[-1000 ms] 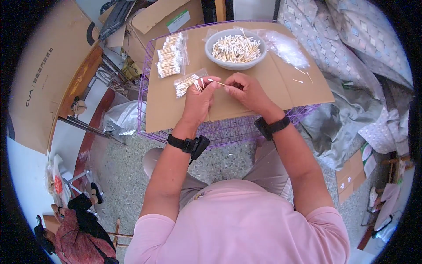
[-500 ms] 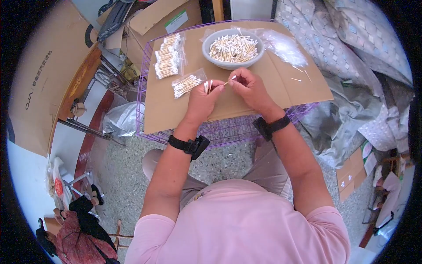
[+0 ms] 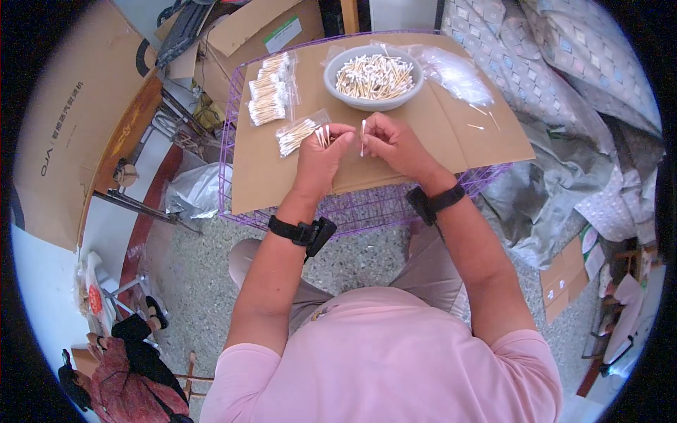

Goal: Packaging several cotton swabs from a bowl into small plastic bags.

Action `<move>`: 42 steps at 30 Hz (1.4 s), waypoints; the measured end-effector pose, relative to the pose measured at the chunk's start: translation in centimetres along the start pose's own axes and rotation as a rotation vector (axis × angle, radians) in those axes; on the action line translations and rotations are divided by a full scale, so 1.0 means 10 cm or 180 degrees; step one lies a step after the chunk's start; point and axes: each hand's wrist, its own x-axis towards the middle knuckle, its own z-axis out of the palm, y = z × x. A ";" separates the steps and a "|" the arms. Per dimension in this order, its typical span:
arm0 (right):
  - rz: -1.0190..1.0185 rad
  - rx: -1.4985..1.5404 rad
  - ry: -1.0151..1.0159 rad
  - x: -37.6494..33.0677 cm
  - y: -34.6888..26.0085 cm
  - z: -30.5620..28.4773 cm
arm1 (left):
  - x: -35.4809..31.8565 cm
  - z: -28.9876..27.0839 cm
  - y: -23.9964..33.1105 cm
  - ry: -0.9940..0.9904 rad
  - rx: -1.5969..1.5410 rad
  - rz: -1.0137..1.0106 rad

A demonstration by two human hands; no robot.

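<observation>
Several cotton swabs (image 3: 323,137) stick up from the closed fingers of my left hand (image 3: 321,158). My right hand (image 3: 396,144) pinches one cotton swab (image 3: 363,138), held nearly upright just to the right of the left fingertips and apart from them. Beyond my hands stands a grey bowl (image 3: 333,92) heaped with loose cotton swabs (image 3: 374,76). A small clear bag of swabs (image 3: 299,135) lies right beside my left hand. Farther left, several filled clear bags (image 3: 270,92) form a column on the cardboard sheet (image 3: 437,137).
Thin clear plastic bags (image 3: 455,74) lie right of the bowl, with a few loose swabs (image 3: 482,127) nearby. The cardboard rests on a purple wire frame (image 3: 360,208). Patterned sheeting (image 3: 564,84) drapes at the right. Another person (image 3: 130,374) is at the lower left.
My right hand has turned its swab from slanting to nearly upright. My left hand has shifted slightly left with its swabs, opening a gap between the hands.
</observation>
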 end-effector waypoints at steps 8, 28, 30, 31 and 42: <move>0.0060 -0.0417 -0.0209 -0.02 -0.12 0.01 | 0.00 -0.02 0.01 -0.0044 -0.0250 -0.0128; 0.0123 -0.0602 -0.0004 -0.03 -0.07 0.02 | 0.00 -0.09 -0.03 -0.0061 -0.0693 -0.0256; 0.0131 -0.0641 -0.0010 -0.03 -0.08 0.02 | 0.00 -0.10 -0.03 -0.0043 -0.0675 -0.0248; 0.0137 -0.0682 -0.0010 -0.03 -0.08 0.01 | 0.00 -0.10 -0.03 -0.0071 -0.0659 -0.0242; -0.0251 -0.0918 -0.0032 -0.02 -0.12 0.02 | 0.00 -0.11 -0.06 0.0037 -0.0734 -0.0169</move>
